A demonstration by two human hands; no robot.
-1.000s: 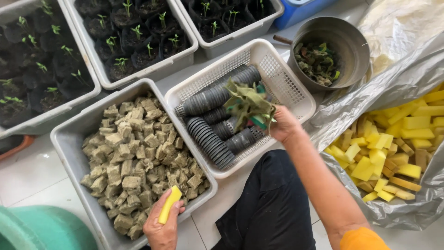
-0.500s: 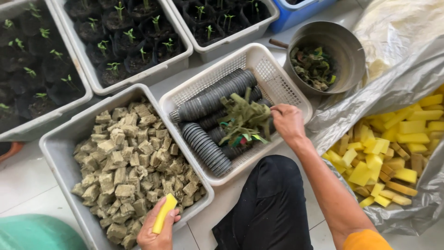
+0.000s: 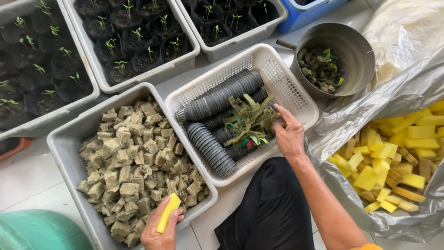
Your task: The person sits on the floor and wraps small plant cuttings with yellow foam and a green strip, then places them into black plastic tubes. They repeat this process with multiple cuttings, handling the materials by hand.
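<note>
Sponge strip (image 3: 168,213), yellow and narrow, sits pinched between the thumb and fingers of the left hand (image 3: 159,229), at the near edge of the grey tray (image 3: 64,139) that is full of brownish-green cubes (image 3: 134,162). The right hand (image 3: 289,134) reaches into the white mesh basket (image 3: 282,76), fingers spread loosely and resting against a limp bunch of green strips (image 3: 249,122); whether it grips them or only touches them cannot be told. That bunch lies on stacks of black net pots (image 3: 217,99) laid on their sides, which fill the left half of the basket. The basket stands on the tiled floor (image 3: 27,176) just beside the cube tray, their edges touching. At the far side of the floor, grey trays of black pots with small seedlings (image 3: 134,34) stand in a row. Beyond the basket's right corner stands a round metal pan (image 3: 360,51) holding scraps of green and brown. At the right edge, a clear plastic bag (image 3: 360,115) lies open with more yellow sponge pieces (image 3: 393,157) heaped inside. A black-clad knee (image 3: 273,208) shows between the two arms.
</note>
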